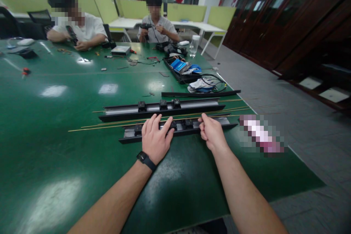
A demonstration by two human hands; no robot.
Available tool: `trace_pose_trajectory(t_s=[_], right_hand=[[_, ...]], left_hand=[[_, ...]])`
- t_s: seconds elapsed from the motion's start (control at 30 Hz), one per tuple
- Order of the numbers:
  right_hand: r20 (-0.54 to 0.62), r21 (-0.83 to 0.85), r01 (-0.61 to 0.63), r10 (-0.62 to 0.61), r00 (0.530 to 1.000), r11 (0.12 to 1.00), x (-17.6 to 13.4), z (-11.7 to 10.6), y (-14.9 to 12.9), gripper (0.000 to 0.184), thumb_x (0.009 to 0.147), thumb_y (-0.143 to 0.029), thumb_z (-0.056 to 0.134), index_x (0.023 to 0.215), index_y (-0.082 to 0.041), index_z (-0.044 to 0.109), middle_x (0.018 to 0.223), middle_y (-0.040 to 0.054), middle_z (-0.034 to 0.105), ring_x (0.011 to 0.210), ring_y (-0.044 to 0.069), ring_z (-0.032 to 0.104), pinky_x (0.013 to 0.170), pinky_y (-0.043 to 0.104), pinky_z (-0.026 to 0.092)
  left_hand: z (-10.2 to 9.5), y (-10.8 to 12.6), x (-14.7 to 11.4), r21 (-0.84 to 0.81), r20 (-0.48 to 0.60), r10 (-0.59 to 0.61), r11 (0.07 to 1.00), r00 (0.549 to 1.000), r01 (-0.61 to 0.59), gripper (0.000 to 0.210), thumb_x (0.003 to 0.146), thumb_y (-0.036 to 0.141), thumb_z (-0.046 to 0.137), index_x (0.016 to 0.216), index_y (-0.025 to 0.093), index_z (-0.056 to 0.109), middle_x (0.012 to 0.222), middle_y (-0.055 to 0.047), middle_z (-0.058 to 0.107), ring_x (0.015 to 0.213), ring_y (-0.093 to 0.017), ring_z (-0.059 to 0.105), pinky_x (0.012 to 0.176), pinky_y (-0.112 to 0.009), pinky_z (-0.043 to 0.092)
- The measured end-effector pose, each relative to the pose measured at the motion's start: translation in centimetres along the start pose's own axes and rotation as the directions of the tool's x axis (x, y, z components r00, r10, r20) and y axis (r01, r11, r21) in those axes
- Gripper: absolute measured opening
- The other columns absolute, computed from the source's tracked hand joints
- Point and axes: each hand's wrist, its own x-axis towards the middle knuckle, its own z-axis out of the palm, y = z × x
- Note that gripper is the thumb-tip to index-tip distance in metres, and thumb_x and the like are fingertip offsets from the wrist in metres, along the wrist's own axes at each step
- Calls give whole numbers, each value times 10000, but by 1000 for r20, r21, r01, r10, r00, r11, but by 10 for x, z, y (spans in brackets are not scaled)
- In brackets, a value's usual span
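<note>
My left hand (pixel 155 137), a dark watch on its wrist, lies with outstretched fingers over the nearer black rail (pixel 188 131). Its fingertips reach thin brass-coloured rods (pixel 104 126) that run lengthwise above that rail. At the rail's right part, my right hand (pixel 212 131) is closed in a pinch on one of these rods. Small black blocks (pixel 188 123) sit in the channel, one partly hidden under my left hand. Just beyond lies a second black rail (pixel 123 117) with a pale channel and three black blocks (pixel 163 104) in it.
Behind the rails lie a black strip (pixel 201 94), a glove (pixel 201 85) with cables, and a black tray (pixel 186 78) of blue items. A clear cup (pixel 194 45) stands farther back. Two people (pixel 78 25) handle dark devices across the green table (pixel 68 161). Its right edge borders grey floor.
</note>
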Motion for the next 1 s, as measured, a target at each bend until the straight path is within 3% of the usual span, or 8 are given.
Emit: trace_pose_trajectory(t_s=[1.0], right_hand=[[-40,59,8,-6,999,998,-1,1,-2,256,924,-350,614,760,-156,575,461,-62,467,261,34,303,255,151,184]], left_hand=[[-2,0,0,-4,5,4,1000,1000,-4,429,955,408,543,1380,355,573,1438,-97,543,1424,-302,397,1176,-508,285]])
